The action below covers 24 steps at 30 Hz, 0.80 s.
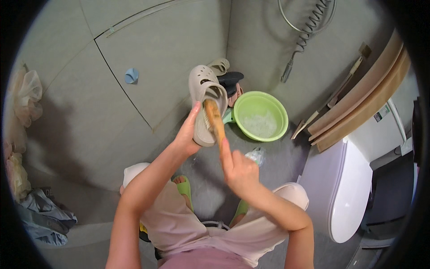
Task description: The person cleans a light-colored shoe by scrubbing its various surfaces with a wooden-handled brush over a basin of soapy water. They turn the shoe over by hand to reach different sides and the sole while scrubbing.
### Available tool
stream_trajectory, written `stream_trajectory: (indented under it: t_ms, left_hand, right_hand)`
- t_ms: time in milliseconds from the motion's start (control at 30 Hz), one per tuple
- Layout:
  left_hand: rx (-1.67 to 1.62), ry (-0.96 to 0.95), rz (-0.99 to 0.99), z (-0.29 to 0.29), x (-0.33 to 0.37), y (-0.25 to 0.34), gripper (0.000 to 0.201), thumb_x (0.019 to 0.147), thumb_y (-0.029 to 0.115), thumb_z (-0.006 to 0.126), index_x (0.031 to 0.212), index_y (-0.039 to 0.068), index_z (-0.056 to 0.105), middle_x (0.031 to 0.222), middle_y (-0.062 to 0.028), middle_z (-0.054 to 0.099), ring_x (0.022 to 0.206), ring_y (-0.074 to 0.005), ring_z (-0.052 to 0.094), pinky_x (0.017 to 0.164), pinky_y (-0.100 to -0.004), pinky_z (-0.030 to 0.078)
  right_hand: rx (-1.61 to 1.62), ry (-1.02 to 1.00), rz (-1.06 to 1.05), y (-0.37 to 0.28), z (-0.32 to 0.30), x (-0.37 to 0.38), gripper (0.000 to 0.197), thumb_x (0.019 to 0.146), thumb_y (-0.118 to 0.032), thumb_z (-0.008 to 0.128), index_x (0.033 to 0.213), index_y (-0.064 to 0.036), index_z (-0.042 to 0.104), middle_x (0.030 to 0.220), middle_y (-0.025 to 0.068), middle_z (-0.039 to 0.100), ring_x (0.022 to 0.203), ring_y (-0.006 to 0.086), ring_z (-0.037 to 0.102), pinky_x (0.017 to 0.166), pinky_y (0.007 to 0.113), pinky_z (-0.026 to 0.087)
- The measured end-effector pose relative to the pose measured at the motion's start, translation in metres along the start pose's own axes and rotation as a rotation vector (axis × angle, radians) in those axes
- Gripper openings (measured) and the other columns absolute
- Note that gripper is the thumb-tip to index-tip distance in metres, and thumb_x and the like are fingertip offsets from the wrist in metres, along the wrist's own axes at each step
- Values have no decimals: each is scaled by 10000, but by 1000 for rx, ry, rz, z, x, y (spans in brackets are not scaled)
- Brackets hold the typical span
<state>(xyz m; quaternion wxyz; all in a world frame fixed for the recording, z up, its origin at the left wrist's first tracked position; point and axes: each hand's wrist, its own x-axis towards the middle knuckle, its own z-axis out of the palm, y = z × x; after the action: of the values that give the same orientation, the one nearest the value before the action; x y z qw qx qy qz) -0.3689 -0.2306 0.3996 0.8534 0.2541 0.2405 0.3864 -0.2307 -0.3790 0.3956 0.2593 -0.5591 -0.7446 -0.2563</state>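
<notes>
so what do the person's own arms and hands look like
The left hand and right hand are both ungloved, with no jewellery that shows. Both arms are bare past the elbows, with no sleeve in view. A dusty-pink top shows at the lower edge.

Center: 1 left hand (187,136), 1 right hand (241,171), 1 brush (215,121), 1 clog (201,84), 3+ other shoes (230,80) (overlapping, exact count unclear). Right of center: 1 green basin (259,101). Lower center: 2 green slippers (187,192). Right: 1 toilet (351,193).

A bathroom
White toilet (351,193) at right, coiled hose (316,19) hanging by the grey wall (260,40), green basin (251,104) of suds (260,125) on the floor (210,179)
</notes>
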Motion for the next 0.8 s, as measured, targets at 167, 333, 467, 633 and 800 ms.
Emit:
stream_trajectory:
  t_ms: [167, 333, 467, 633, 800]
  left_hand:
    - [233, 17, -176, -1, -10, -33, 439, 965, 274, 552, 1340, 55, 492, 1190, -123, 627, 1043, -269, 643, 932, -438, 526]
    - [256, -4, -155, 20, -15, -40, 631, 785, 22, 505, 1401, 92, 385, 1231, -105, 534, 1094, -252, 568, 917, -422, 505]
    - [277, -18, -35, 12, -9, -32, 646, 776, 18, 504, 1405, 87, 372, 1224, -100, 529, 1091, -255, 566, 925, -425, 501]
    - [292, 10, -42, 15, -13, -29, 679, 772, 18, 501, 1430, 87, 347, 1237, -96, 519, 1124, -255, 550, 938, -420, 498]
    - [303, -24, -56, 13, -13, -31, 769, 749, 9, 515, 1483, 124, 317, 1283, -94, 483, 1182, -257, 485, 986, -403, 445]
  right_hand:
    - [31, 74, 162, 34, 17, 26, 488, 849, -138, 693, 1285, 38, 564, 687, 71, 549, 496, 198, 598, 428, 329, 466]
    - [-51, 106, 152, 48, 40, 33, 438, 868, -160, 672, 1249, 33, 575, 665, 79, 575, 505, 215, 621, 434, 327, 480]
    - [-96, -22, 182, 32, 42, 36, 452, 826, -142, 633, 1229, 57, 584, 670, 67, 596, 485, 187, 619, 437, 308, 488]
    - [-91, 67, 176, 31, 39, 33, 416, 856, -151, 638, 1222, 38, 583, 633, 66, 590, 471, 206, 622, 409, 336, 476]
    - [-194, -34, 218, 35, 50, 38, 394, 866, -155, 627, 1205, 42, 588, 647, 76, 598, 496, 223, 639, 427, 333, 486]
